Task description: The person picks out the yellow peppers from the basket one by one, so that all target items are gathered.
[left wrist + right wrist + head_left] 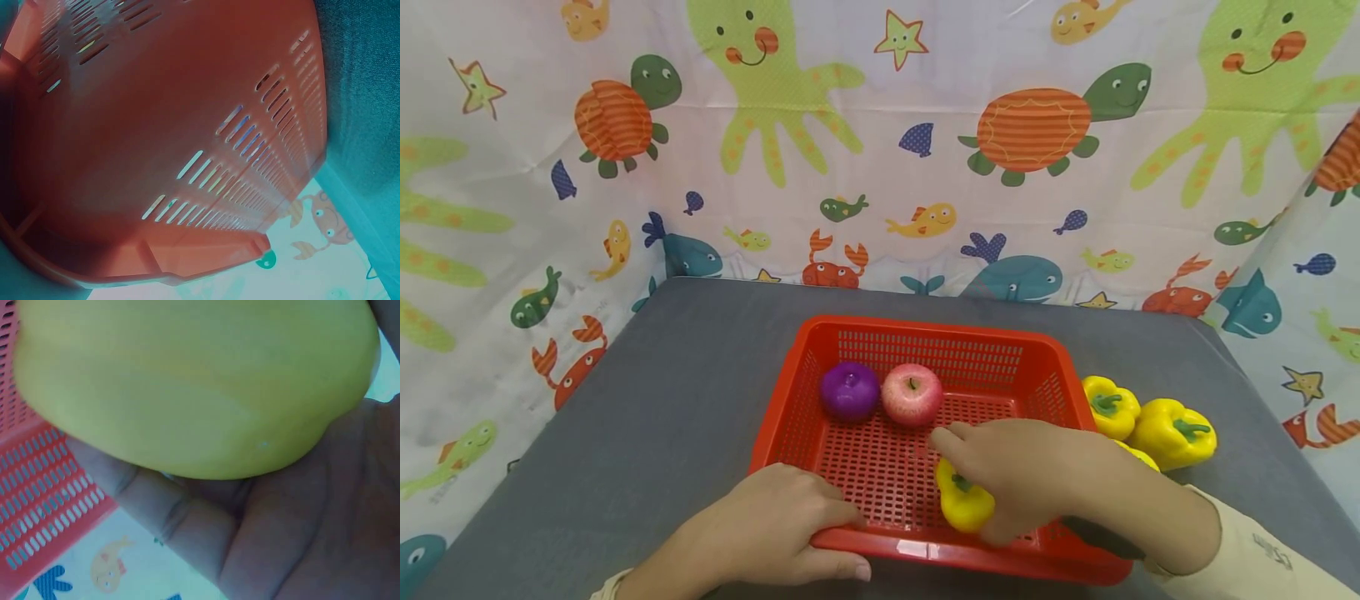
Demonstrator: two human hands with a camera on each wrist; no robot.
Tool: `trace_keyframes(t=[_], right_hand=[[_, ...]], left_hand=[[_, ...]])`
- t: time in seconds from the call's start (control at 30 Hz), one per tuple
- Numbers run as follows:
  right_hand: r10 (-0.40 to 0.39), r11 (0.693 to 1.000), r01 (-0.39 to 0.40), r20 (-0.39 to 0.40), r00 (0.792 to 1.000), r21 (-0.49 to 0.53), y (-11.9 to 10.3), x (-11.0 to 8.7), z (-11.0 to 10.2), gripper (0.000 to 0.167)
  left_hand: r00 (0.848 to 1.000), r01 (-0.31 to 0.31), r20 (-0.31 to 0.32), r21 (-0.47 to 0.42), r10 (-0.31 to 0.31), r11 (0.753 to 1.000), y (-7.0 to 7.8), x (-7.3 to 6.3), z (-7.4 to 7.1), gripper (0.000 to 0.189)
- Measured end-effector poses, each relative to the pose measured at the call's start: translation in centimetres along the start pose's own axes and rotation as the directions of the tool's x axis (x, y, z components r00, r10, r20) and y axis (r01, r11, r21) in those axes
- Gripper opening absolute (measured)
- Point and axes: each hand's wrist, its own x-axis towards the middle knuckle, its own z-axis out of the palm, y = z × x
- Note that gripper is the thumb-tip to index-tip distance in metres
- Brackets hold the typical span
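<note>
A red plastic basket (925, 328) with slotted walls stands on the grey table. My left hand (775, 525) grips its near rim at the left corner, fingers over the inside and thumb outside. The left wrist view shows the outer wall of the basket (125, 137), without the fingers. Inside the basket, toward the near right, my right hand (1022, 467) holds a yellow bell pepper (964, 504). The right wrist view has this pepper (200, 394) against the palm and fingers. Farther back in the basket, a round purple fruit or vegetable (850, 392) sits beside a pink-red apple (912, 396).
Right of the basket, several yellow bell peppers (1172, 435) lie close together on the grey table (700, 358), partly behind my right forearm. A curtain (880, 117) printed with sea animals surrounds the table at the back and sides.
</note>
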Motion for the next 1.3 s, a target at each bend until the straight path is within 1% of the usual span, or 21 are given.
trace_keyframes(t=[0.07, 0.13, 0.23, 0.33, 0.5, 0.57, 0.63, 0.7, 0.8, 0.83, 0.87, 0.9, 0.93, 1.07, 1.17, 1.23, 1.3], right_hand=[[-0.024, 0.999, 0.025, -0.037, 0.999, 0.041, 0.4, -0.7, -0.1, 0.06], [-0.028, 0.996, 0.033, -0.059, 0.998, 0.078, 0.8, -1.3, -0.1, 0.059], [-0.031, 0.993, 0.041, -0.088, 0.996, 0.109, 1.4, -2.1, 0.0, 0.059], [-0.047, 0.989, 0.065, -0.134, 0.99, 0.133, 1.9, -2.8, 0.2, 0.059], [-0.078, 0.98, 0.118, -0.236, 0.969, 0.158, 2.9, -4.0, 0.9, 0.065], [-0.085, 0.981, 0.13, -0.287, 0.954, 0.141, 3.2, -4.6, 1.3, 0.067], [-0.073, 0.983, 0.124, -0.326, 0.943, 0.138, 3.6, -5.2, 1.6, 0.069], [-0.076, 0.984, 0.132, -0.389, 0.918, 0.118, 4.0, -5.9, 1.9, 0.068], [-0.088, 0.985, 0.15, -0.484, 0.87, 0.09, 4.6, -6.9, 2.5, 0.069], [-0.088, 0.985, 0.151, -0.518, 0.851, 0.081, 4.8, -7.2, 2.7, 0.07], [-0.104, 0.985, 0.161, -0.556, 0.825, 0.054, 5.1, -7.5, 3.0, 0.071], [-0.107, 0.986, 0.163, -0.583, 0.806, 0.045, 5.4, -7.8, 3.3, 0.072], [-0.107, 0.986, 0.16, -0.6, 0.793, 0.035, 5.7, -8.1, 3.6, 0.073], [-0.079, 0.99, 0.134, -0.647, 0.758, 0.036, 6.9, -9.2, 4.7, 0.08], [-0.029, 0.995, 0.087, -0.667, 0.744, 0.053, 7.6, -10.1, 5.5, 0.085], [-0.002, 0.997, 0.05, -0.684, 0.729, 0.051, 8.0, -10.7, 5.9, 0.088], [0.033, 0.997, 0.027, -0.701, 0.713, 0.075, 8.5, -11.2, 6.5, 0.091]], left_hand=[[1.0, 0.002, 0.006, -0.004, -0.002, 1.0, 0.0, 0.0, 0.0, 0.05], [1.0, 0.003, 0.007, -0.003, -0.003, 1.0, 0.0, 0.0, 0.0, 0.05], [1.0, 0.0, 0.001, 0.004, 0.0, 1.0, 0.0, 0.0, 0.0, 0.05], [1.0, -0.003, -0.009, 0.014, 0.004, 1.0, 0.0, 0.0, 0.0, 0.049], [1.0, -0.009, -0.023, 0.025, 0.01, 1.0, 0.0, -0.1, 0.1, 0.047], [1.0, -0.009, -0.027, 0.026, 0.01, 1.0, 0.0, -0.1, 0.1, 0.046], [1.0, -0.008, -0.027, 0.026, 0.009, 1.0, 0.0, -0.1, 0.1, 0.046], [1.0, -0.005, -0.024, 0.027, 0.006, 1.0, 0.0, -0.1, 0.1, 0.047], [1.0, -0.005, -0.022, 0.027, 0.005, 1.0, 0.0, -0.1, 0.1, 0.047], [1.0, -0.006, -0.022, 0.029, 0.006, 1.0, 0.0, -0.1, 0.1, 0.048], [1.0, -0.006, -0.023, 0.031, 0.006, 1.0, 0.0, -0.1, 0.1, 0.048], [1.0, -0.007, -0.025, 0.034, 0.008, 0.999, 0.0, -0.1, 0.1, 0.048], [1.0, -0.008, -0.027, 0.036, 0.009, 0.999, 0.0, -0.1, 0.1, 0.048], [1.0, -0.007, -0.03, 0.042, 0.008, 0.999, 0.0, -0.1, 0.2, 0.048], [1.0, -0.006, -0.03, 0.045, 0.008, 0.999, 0.0, -0.2, 0.2, 0.049], [1.0, -0.006, -0.031, 0.043, 0.007, 0.999, 0.0, -0.1, 0.2, 0.049], [0.999, -0.005, -0.031, 0.042, 0.006, 0.999, 0.0, -0.1, 0.1, 0.049]])
